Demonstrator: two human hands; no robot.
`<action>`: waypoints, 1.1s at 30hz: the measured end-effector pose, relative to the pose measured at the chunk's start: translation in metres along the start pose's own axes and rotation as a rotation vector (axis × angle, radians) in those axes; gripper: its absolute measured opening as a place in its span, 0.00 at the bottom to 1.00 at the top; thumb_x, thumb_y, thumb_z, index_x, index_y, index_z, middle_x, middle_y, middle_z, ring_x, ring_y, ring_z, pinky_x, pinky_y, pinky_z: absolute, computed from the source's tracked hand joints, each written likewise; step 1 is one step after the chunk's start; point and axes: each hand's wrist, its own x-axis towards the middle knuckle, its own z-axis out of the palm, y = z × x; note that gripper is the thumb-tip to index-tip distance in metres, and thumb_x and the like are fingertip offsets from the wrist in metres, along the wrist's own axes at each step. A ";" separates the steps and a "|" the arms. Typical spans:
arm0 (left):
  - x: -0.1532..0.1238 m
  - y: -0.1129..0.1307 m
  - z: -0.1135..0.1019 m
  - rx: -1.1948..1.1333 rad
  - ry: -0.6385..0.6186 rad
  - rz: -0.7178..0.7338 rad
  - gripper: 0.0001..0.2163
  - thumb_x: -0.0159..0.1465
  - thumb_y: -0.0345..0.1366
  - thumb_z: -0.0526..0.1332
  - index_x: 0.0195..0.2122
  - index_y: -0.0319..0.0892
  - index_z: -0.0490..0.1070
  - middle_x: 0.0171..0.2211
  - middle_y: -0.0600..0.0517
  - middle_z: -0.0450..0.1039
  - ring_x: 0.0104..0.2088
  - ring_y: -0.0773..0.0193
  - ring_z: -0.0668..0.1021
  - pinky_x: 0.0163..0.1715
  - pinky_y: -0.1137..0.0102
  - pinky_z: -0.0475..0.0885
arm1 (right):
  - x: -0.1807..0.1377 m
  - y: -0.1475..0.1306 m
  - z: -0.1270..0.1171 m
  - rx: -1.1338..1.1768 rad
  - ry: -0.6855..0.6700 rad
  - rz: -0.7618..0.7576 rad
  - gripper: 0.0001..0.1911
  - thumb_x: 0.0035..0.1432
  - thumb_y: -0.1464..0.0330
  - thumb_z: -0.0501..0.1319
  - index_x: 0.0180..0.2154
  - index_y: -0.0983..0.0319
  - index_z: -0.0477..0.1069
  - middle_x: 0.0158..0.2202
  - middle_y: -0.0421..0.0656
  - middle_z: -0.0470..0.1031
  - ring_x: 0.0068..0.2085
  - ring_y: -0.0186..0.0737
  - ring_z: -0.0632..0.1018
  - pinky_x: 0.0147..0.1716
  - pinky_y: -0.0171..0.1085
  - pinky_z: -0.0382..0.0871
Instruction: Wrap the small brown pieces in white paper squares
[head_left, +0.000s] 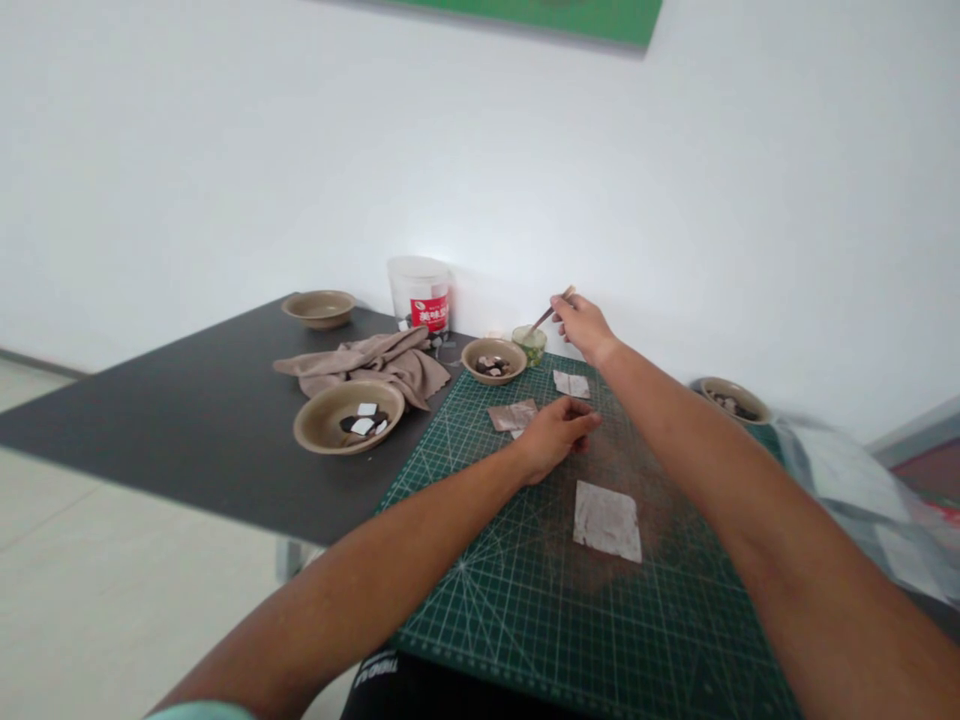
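Note:
My right hand [581, 325] pinches a thin brown stick [551, 311], its lower end down in a small greenish glass cup [529, 345]. Whether that end carries bristles is hidden. Over the green cutting mat [510, 610], my left hand [559, 437] is closed, thumb and fingers curled together; anything between them is too small to name. Beside it lies a brownish square piece [512, 415], partly covered by the hand. A pale square sheet [607, 521] rests flat nearer to me. Another small pale piece [571, 384] is by the cup.
Left of the cup stands a bowl of dark and pale bits [493, 361]. A larger bowl with black and white pieces [349, 418], a crumpled cloth [375, 362], a clear plastic tub [420, 297] and another bowl [319, 310] are farther left. One more bowl [733, 400] sits right.

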 end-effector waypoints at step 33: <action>0.001 -0.001 -0.001 0.003 -0.004 -0.002 0.13 0.59 0.40 0.69 0.38 0.40 0.67 0.25 0.58 0.66 0.22 0.74 0.70 0.25 0.75 0.67 | 0.005 -0.019 -0.043 0.092 0.201 -0.208 0.13 0.64 0.59 0.60 0.33 0.63 0.72 0.28 0.40 0.73 0.22 0.29 0.69 0.21 0.31 0.62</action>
